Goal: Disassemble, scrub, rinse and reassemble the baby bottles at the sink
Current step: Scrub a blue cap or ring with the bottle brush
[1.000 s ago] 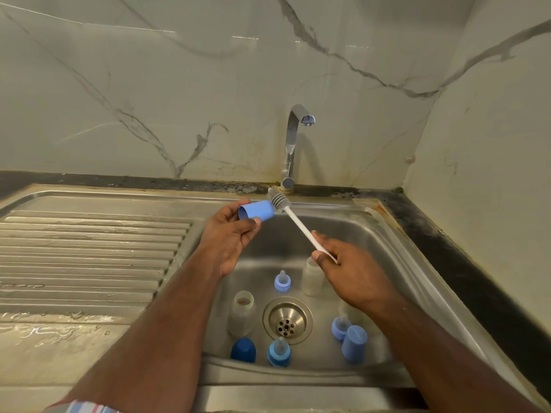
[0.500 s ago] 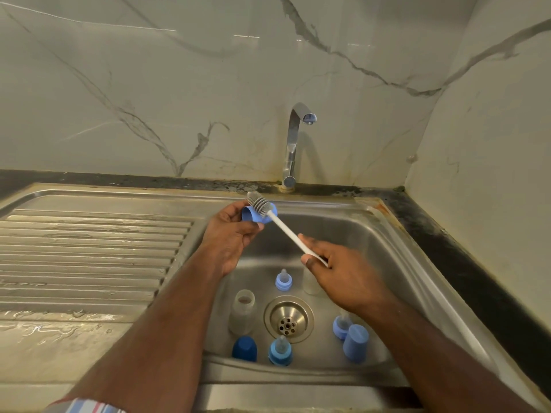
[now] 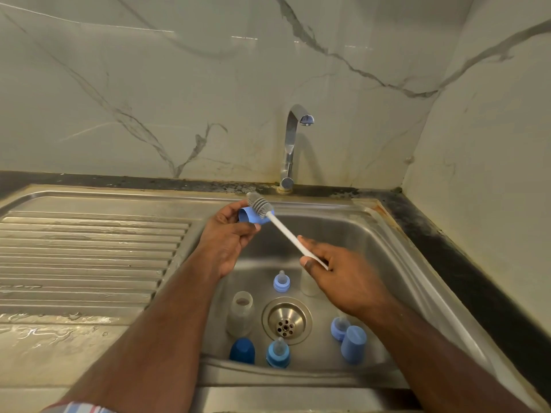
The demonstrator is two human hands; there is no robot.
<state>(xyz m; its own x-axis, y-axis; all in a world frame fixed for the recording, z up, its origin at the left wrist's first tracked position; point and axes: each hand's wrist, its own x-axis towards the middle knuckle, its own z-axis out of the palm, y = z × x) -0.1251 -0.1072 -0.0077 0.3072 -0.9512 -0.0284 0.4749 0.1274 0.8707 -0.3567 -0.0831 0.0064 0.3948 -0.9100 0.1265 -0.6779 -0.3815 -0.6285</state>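
Since half a second ago the grey ribbed brush head (image 3: 260, 205) has slid further across the light-blue plastic bottle cap (image 3: 250, 216), and the cap's open mouth now faces left rather than towards the brush. The left hand (image 3: 228, 238) grips that cap between thumb and curled fingers, above the back-left corner of the stainless steel sink basin (image 3: 387, 245). The right hand (image 3: 337, 274) pinches the brush's long white handle (image 3: 293, 238) near its lower end — fingers curled round it — and the brush head lies against the cap's upper outer side.

Down in the basin, around the round metal drain strainer (image 3: 286, 320), stand the other parts: a clear bottle body (image 3: 241, 314) to the left, a pale-blue collar with its teat (image 3: 281, 282) behind, a dark-blue cap (image 3: 242, 350) and a mid-blue collar with teat (image 3: 278, 354) at the front. To the right sit another pale-blue collar (image 3: 338, 328) and a light-blue cap (image 3: 353, 344), just beside each other. A second clear bottle (image 3: 308, 283) seems to stand behind the right hand, largely hidden. The chrome tap (image 3: 290, 144) rises at the back — the ribbed draining board (image 3: 89, 254) stretches left.
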